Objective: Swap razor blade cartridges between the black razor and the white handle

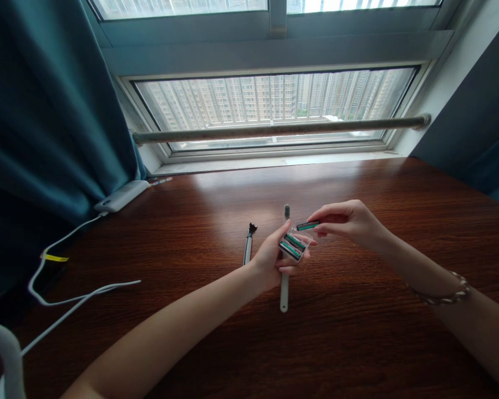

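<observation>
In the head view my left hand (270,259) is closed around a small clear plastic case (307,240), tilted toward me. Inside it lie razor blade cartridges (291,247) with green strips. My right hand (346,223) pinches a single razor cartridge (307,225), black with a green strip, just above the case's far edge. Beneath my left hand a toothbrush (284,293) with a pale handle lies on the table, its middle hidden by the hand and case. To the left of that hand rests a razor handle (248,246), its lower end hidden by my wrist.
The brown wooden table (208,332) reaches to the window sill. At the left, a white power strip (122,195) lies against the blue curtain (66,111), with a white cable (79,302) running toward me. A metal rail (274,131) crosses the window.
</observation>
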Demonstrator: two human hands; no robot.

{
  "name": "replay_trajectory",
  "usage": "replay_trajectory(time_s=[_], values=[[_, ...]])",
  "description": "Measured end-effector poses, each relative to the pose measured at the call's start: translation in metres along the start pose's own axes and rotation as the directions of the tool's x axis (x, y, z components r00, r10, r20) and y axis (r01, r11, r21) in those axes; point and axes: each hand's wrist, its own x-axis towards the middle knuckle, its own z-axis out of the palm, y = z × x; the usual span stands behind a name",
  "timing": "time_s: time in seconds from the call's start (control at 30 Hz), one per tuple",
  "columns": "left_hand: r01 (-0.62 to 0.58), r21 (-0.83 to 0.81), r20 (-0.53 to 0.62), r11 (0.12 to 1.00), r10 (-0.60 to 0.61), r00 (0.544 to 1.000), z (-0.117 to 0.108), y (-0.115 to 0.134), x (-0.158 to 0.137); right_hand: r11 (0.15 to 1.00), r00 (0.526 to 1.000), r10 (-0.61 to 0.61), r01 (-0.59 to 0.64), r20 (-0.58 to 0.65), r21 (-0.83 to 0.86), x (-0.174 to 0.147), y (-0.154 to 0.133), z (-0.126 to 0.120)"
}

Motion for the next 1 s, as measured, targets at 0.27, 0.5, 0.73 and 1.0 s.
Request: replay_trajectory(time_s=[0.27, 0.5, 0.73, 1.0], values=[[0.22, 0.065, 0.042, 0.973, -0.223, 0.974, 0.0, 0.005, -0.001, 0.99, 0.977, 0.042, -0.069, 0.208, 0.125, 0.002, 0.006, -0.008], [0.319, 0.062, 0.043, 0.946, -0.322, 0.946, 0.0, 0.003, 0.0, 0.998, 0.947, -0.056, 0.049, 0.315, 0.03, 0.004, 0.012, -0.001], [0.324, 0.048, -0.007, 0.945, -0.324, 0.946, 0.002, 0.001, 0.001, 0.974, 0.949, -0.147, 0.189, 0.278, -0.129, 0.0, 0.008, 0.01], [0.317, 0.038, -0.005, 0.948, -0.317, 0.948, 0.0, 0.0, 0.003, 0.889, 0.927, -0.217, 0.317, 0.304, -0.332, -0.003, 0.005, 0.014]])
